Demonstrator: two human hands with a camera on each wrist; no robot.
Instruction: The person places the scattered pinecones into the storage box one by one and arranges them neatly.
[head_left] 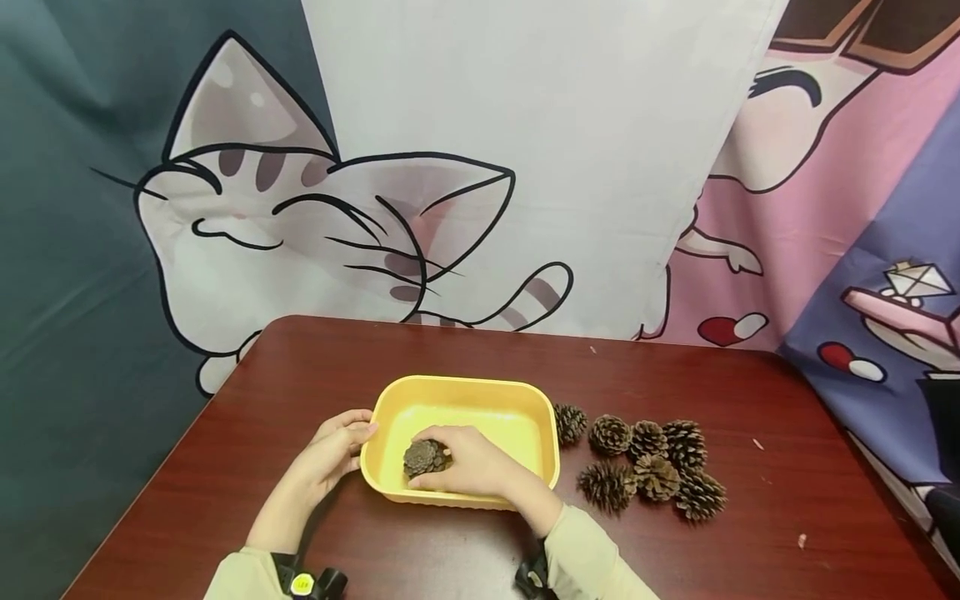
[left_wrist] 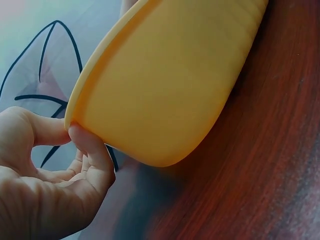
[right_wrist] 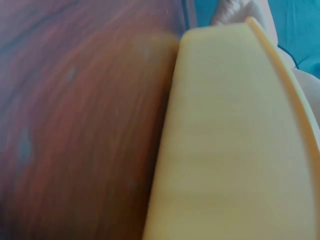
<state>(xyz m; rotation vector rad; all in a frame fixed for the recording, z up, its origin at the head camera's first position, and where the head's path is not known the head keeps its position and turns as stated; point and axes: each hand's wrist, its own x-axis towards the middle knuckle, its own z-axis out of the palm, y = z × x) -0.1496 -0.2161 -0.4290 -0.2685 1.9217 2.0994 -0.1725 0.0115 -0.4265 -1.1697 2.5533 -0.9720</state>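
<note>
A yellow plastic basin (head_left: pixel 461 385) with rounded corners sits on the table. My left hand (head_left: pixel 327 454) pinches its rim at the left end; the left wrist view shows the thumb and a finger (left_wrist: pixel 90 142) on either side of the edge. Inside the basin, toward its left front, my right hand (head_left: pixel 468 461) grips a brown pine cone (head_left: pixel 424 458) between thumb and fingers. Whether the cone touches the basin floor I cannot tell. The right wrist view is filled mostly by the basin's outer wall (right_wrist: pixel 235 130), which hides the pine cone there.
Several pine cones lie in a loose cluster to the right of the basin, one pine cone (head_left: pixel 570 424) close by its right wall and another pine cone (head_left: pixel 701 497) at the outer end. The dark red wooden table (head_left: pixel 420 554) ends at a cartoon-printed cloth (head_left: pixel 480 242) behind.
</note>
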